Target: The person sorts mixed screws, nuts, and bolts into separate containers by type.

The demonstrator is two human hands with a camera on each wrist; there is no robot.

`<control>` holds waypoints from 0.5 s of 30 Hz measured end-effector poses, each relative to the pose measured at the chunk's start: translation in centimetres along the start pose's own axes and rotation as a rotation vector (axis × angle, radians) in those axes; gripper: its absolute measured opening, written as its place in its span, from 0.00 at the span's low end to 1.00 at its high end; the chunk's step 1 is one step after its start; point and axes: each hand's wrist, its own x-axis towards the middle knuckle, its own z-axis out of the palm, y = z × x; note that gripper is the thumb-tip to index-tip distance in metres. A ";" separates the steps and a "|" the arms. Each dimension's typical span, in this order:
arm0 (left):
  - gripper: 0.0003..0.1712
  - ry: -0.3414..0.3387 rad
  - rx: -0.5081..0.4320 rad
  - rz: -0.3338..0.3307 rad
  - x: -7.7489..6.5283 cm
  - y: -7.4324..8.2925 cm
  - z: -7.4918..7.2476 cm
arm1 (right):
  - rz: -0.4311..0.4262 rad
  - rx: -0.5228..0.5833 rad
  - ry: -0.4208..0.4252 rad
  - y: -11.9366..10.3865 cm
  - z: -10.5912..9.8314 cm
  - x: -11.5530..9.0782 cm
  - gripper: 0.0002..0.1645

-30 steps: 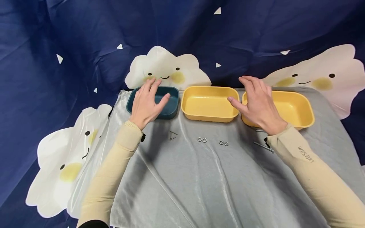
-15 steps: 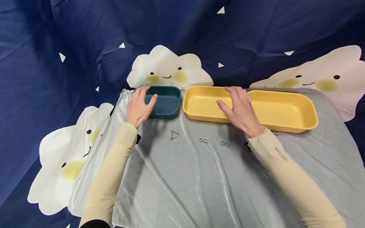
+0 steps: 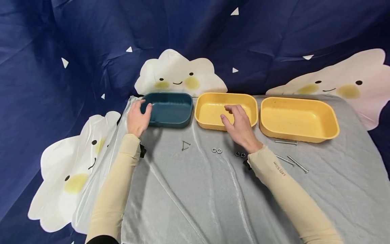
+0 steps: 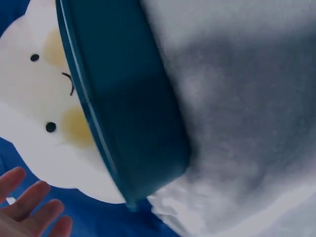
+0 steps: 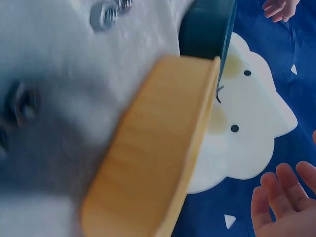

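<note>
My left hand (image 3: 138, 118) hovers by the left end of a dark teal bin (image 3: 167, 110), fingers loosely bent and holding nothing. Over the front edge of the middle yellow bin (image 3: 210, 112) is my right hand (image 3: 240, 128), its fingers relaxed with nothing between them. In the right wrist view the fingers (image 5: 279, 190) are spread apart. Two nuts (image 3: 240, 154) lie in shadow under the right wrist, and two ring-shaped pieces (image 3: 217, 150) lie to their left. Small screws (image 3: 185, 145) rest in front of the teal bin.
A larger yellow bin (image 3: 300, 118) stands at the right end of the row. Several long bolts (image 3: 298, 164) lie in front of it, one partly hidden by the right sleeve. Grey cloth (image 3: 189, 189) covers the table. A dark blue curtain (image 3: 195, 30) with clouds hangs behind.
My right hand has moved left and nearer, from the right yellow bin to the middle one, uncovering the bolts. My left hand has shifted left and nearer, off the teal bin's inside.
</note>
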 end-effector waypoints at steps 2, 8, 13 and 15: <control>0.31 0.034 -0.038 -0.046 0.2 -0.7 0.1 | 0.012 0.018 -0.021 -0.1 0.7 -0.3 0.20; 0.26 0.111 -0.189 -0.189 0.5 -2.3 0.5 | 0.040 0.069 -0.088 -0.5 2.8 -1.2 0.17; 0.24 0.134 -0.317 -0.324 0.4 -3.4 1.0 | 0.091 0.159 -0.125 -0.8 4.7 -1.6 0.14; 0.24 0.144 -0.374 -0.380 0.4 -3.6 1.3 | 0.111 0.186 -0.140 -0.9 5.4 -1.7 0.13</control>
